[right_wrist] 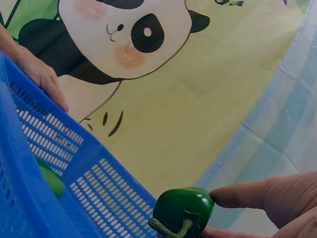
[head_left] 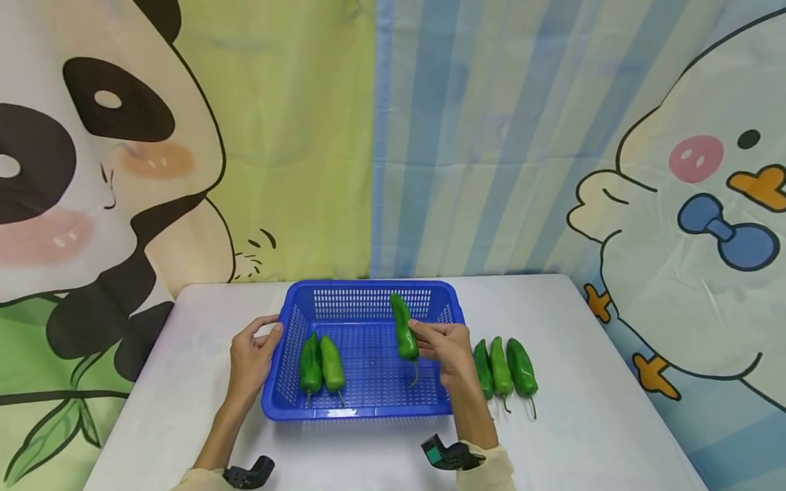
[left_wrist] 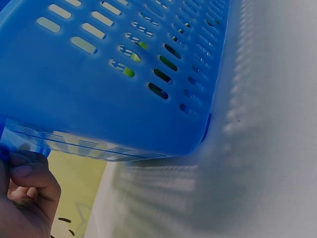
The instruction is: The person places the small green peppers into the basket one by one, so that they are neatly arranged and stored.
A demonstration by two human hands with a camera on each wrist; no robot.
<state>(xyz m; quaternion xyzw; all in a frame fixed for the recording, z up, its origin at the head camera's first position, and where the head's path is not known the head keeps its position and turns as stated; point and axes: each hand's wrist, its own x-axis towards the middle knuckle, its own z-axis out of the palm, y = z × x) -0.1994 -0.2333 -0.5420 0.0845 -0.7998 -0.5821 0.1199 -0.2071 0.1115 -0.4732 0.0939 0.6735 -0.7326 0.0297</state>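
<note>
A blue plastic basket (head_left: 357,414) with slotted walls stands on the white table. My left hand (head_left: 251,357) holds its left rim, fingers curled at the edge in the left wrist view (left_wrist: 29,191). Between thumb and fingers, my right hand (head_left: 447,348) pinches a green pepper (head_left: 404,328) over the right part of the basket. The right wrist view shows this pepper's stem end (right_wrist: 183,213) close up. Inside the basket, at the left, lie a dark green pepper (head_left: 310,367) and a lighter green pepper (head_left: 332,365) side by side.
Right of the basket, three more green peppers lie on the table (head_left: 596,434): one partly behind my right forearm (head_left: 483,369), a middle one (head_left: 500,370) and an outer one (head_left: 522,367). Cartoon-printed curtains (head_left: 293,121) hang behind the table.
</note>
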